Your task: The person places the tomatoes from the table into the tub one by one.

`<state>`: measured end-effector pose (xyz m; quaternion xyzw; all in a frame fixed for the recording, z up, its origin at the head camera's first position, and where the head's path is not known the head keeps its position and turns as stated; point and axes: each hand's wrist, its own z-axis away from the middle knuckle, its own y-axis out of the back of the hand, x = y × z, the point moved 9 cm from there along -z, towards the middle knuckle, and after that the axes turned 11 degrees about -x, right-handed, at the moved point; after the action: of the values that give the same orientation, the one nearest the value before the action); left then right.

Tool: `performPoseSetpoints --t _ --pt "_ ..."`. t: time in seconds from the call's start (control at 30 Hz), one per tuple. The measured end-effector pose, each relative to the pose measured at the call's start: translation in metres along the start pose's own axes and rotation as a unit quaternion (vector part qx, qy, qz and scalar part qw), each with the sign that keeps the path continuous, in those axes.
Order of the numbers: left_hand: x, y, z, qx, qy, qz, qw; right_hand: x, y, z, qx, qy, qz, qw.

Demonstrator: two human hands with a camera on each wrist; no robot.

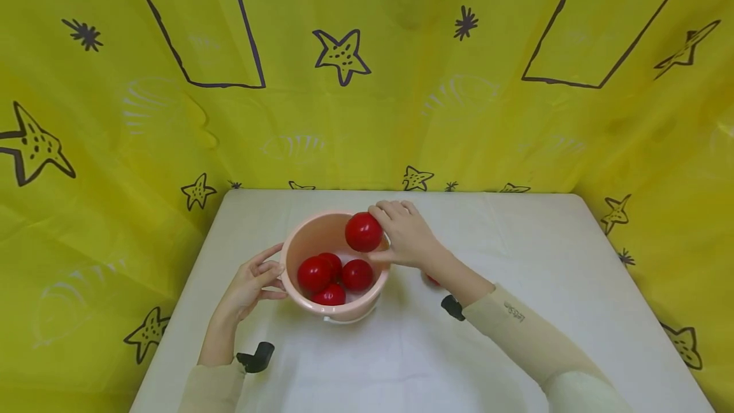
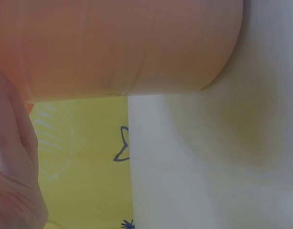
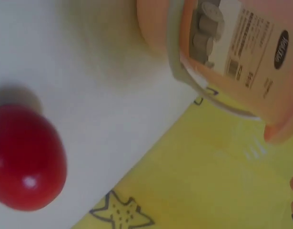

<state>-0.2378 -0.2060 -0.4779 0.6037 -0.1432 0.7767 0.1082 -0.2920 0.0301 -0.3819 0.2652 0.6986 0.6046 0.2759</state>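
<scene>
A pink bucket [image 1: 312, 234] stands on the table, its mouth tipped a little toward me. Several glossy red fruits [image 1: 314, 274] that look like tomatoes lie inside it. My left hand [image 1: 249, 284] holds the bucket's left side, fingers at the rim. Over the right part of the opening, my right hand [image 1: 406, 234] grips another red tomato-like fruit [image 1: 364, 232], thumb low and fingers on top. One more such fruit [image 3: 29, 157] lies on the table right of the bucket, mostly hidden under my right forearm in the head view.
A white cloth covers the table [image 1: 516, 260]. Behind it and at its sides hangs a yellow curtain [image 1: 390, 120] with drawn stars. A pale handle [image 3: 217, 102] hangs down against the bucket, near a printed label [image 3: 251, 47]. Black straps [image 1: 258, 357] sit at the wrists.
</scene>
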Motion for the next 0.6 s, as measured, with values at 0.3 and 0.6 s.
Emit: performPoseSetpoints --t 0.3,0.6 --pt "0.002 -0.001 0.001 0.002 0.002 -0.001 1.0 -0.03 -0.027 -0.031 -0.068 0.034 0.052 0.996" --pt "0.002 -0.001 0.001 0.003 0.001 -0.003 1.0 -0.045 -0.06 -0.047 -0.149 0.04 0.13 0.979"
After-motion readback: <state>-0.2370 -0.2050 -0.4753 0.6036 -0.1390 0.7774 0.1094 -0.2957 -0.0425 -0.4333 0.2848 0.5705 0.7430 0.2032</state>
